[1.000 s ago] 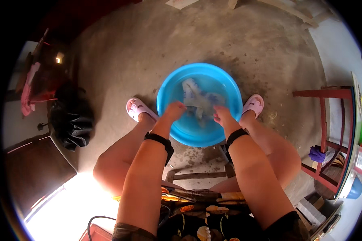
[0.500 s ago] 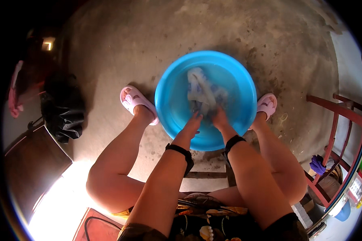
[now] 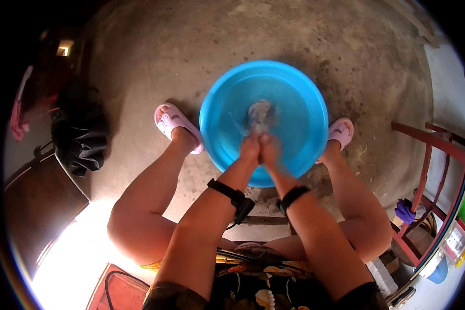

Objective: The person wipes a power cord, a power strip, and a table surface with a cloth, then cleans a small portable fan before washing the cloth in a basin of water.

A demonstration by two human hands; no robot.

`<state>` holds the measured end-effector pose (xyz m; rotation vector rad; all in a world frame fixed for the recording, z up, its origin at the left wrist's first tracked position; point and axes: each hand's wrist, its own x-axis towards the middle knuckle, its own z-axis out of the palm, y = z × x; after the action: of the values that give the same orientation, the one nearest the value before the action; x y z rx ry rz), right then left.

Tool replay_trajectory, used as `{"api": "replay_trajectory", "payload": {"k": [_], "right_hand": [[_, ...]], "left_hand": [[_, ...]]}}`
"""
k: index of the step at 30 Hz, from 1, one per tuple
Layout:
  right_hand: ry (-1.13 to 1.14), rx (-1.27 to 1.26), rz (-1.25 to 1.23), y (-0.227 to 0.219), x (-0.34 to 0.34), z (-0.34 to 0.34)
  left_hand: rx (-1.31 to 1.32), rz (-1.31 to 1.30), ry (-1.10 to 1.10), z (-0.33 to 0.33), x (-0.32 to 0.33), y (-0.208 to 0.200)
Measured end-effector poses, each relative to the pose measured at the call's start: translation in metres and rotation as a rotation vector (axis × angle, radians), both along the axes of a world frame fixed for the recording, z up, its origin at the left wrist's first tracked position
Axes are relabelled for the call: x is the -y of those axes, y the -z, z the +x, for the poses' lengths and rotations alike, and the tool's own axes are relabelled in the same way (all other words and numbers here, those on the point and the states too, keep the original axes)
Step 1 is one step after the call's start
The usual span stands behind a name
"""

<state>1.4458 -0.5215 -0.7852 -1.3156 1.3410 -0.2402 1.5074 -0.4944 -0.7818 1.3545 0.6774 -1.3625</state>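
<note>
— Fingers of the left hand (image 3: 250,147) and right hand (image 3: 270,150) — how are they kept?

— Clenched together on a pale wet cloth (image 3: 259,113), which is held low inside the round blue plastic basin (image 3: 305,98) so drips are caught.

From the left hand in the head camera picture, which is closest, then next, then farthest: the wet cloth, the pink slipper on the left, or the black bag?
Measured from the left hand:
1. The wet cloth, in the blue basin just ahead of the hand and touching it.
2. The pink slipper, on the floor left of the basin.
3. The black bag, far off to the left by the wall.
</note>
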Motion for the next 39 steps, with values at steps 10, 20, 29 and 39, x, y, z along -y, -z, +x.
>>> {"api": "replay_trajectory", "payload": {"k": [10,20,29,39], "right_hand": [[-0.083,-0.094,-0.248,-0.058,-0.010,0.038],[0.273,0.139,-0.289,-0.025,-0.019,0.022],[-0.454,-0.715,-0.232,0.005,0.051,-0.036],[-0.801,-0.409,-0.735,0.011,0.017,0.005]], "left_hand": [[-0.129,-0.085,-0.024,0.031,-0.011,0.009],[0.116,-0.090,0.124,0.040,0.008,-0.002],[0.621,-0.054,1.102,-0.007,-0.017,0.010],[0.151,0.087,0.505,0.035,-0.046,0.028]]}}
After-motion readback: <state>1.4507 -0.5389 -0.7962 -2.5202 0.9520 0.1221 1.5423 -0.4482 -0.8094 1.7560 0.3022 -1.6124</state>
